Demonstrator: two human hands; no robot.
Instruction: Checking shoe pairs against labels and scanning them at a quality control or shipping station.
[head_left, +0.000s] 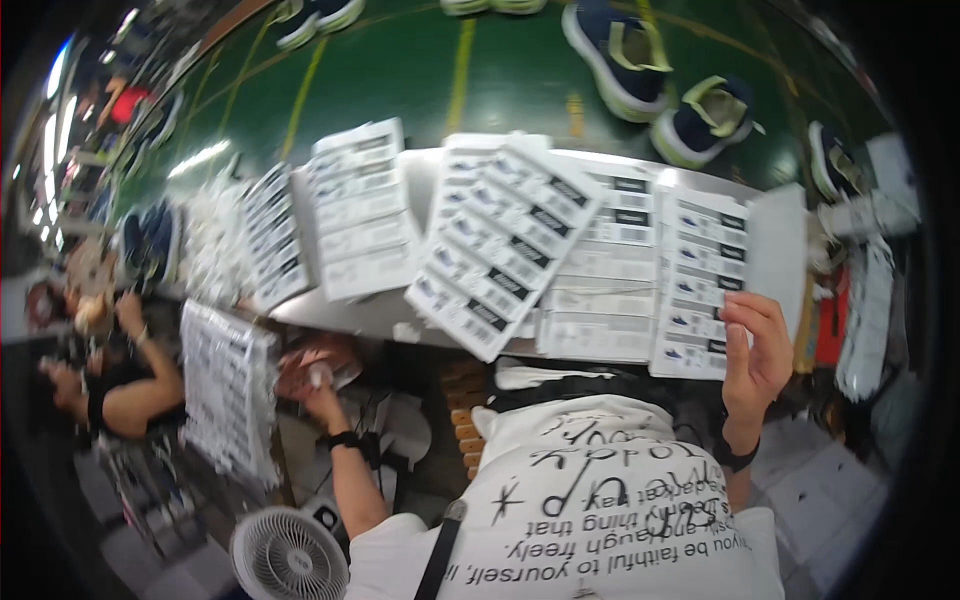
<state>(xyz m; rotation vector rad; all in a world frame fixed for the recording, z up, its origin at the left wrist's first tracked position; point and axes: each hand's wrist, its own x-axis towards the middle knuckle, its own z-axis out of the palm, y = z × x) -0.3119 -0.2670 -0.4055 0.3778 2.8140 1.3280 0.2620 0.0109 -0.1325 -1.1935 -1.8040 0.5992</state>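
Note:
My right hand is at the right edge of a sheet of shoe labels. Its fingers are bent and a little apart, with nothing visible between them. Whether the fingertips touch the sheet is hard to tell. My left hand is low on the left, beside a hanging stack of label sheets. Motion smears its fingers, and a small whitish spot shows at them. A tilted label sheet overlaps its neighbours in the middle. More label sheets lie left of it.
Behind the metal ledge runs a green conveyor belt with navy shoes on it. White crumpled strips lie at left. A white fan stands low left. Another person's arm shows at far left.

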